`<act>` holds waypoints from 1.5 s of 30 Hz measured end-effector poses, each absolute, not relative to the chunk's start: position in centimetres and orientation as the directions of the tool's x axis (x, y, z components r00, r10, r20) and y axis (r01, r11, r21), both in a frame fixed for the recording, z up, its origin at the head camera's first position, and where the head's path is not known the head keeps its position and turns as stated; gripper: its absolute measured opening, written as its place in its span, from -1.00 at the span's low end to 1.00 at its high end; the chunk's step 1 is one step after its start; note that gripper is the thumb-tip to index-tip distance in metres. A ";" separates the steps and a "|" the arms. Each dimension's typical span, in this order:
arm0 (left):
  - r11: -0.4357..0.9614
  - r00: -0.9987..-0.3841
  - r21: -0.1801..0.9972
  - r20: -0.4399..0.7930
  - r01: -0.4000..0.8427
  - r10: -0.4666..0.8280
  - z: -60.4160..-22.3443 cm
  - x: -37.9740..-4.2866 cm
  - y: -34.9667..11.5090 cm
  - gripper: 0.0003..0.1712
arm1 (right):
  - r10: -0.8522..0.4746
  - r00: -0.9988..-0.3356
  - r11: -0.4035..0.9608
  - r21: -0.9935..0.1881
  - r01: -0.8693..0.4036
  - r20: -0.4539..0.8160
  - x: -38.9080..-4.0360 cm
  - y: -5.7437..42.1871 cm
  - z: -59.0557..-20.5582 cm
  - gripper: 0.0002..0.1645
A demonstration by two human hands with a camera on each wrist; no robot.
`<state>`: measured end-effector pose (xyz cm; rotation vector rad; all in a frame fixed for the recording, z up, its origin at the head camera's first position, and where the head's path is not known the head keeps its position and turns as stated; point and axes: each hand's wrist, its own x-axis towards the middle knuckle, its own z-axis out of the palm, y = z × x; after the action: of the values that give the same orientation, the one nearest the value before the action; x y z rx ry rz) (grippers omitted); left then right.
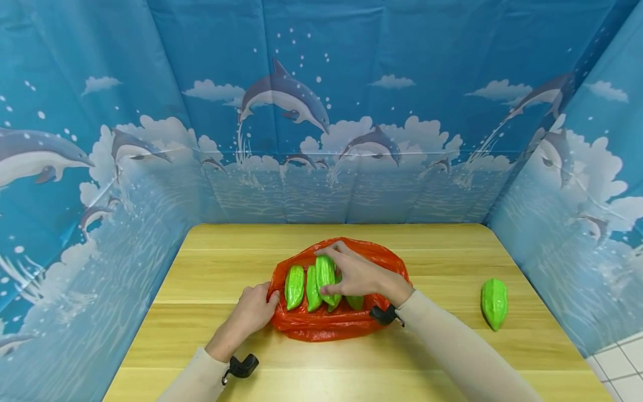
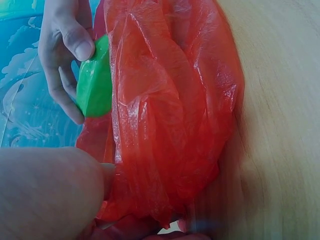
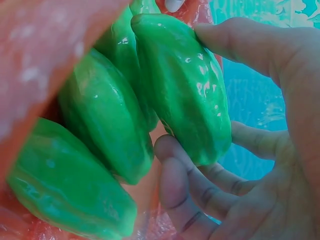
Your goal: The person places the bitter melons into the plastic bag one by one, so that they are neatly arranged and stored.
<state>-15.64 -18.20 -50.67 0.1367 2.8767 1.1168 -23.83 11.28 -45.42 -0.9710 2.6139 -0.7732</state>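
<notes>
A red plastic bag (image 1: 326, 330) lies spread on the table with its mouth facing up. Inside sit several glossy green ridged fruits, one of them (image 1: 294, 287) at the left end. My left hand (image 1: 253, 308) grips the bag's left rim, its thumb inside the edge. Reaching over from the right, my right hand (image 1: 354, 273) holds another green ridged fruit (image 3: 182, 90) between thumb and fingers. That fruit is above the others in the bag. In the left wrist view, the red film hides much of the bag's contents.
A single green ridged fruit (image 1: 494, 304) lies on the right side of the wooden table (image 1: 221, 245). A blue dolphin-print curtain (image 1: 351, 190) stands behind the table and along both sides. White tiles (image 1: 620, 363) show at the lower right.
</notes>
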 end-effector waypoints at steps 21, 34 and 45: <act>0.739 -0.995 0.671 -0.023 0.059 0.101 -50.6 -15.6 -18.1 -0.77 | -0.656 -0.754 0.638 -0.555 -0.534 -0.029 -23.8 11.6 -45.9 0.05; 0.752 -0.995 0.656 -0.026 0.054 0.094 -50.7 -15.5 -18.0 -0.79 | -0.636 -0.771 0.627 -0.581 -0.519 0.002 -23.2 12.1 -45.7 0.00; 0.757 -0.996 0.652 -0.023 0.052 0.088 -50.8 -15.6 -18.0 -0.77 | -0.627 -0.778 0.617 -0.587 -0.524 0.034 -22.2 12.8 -45.4 -0.04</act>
<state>-15.64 -17.97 -50.79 0.1149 2.8953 1.0718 -22.23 12.75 -45.44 -0.9575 2.6653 -0.8836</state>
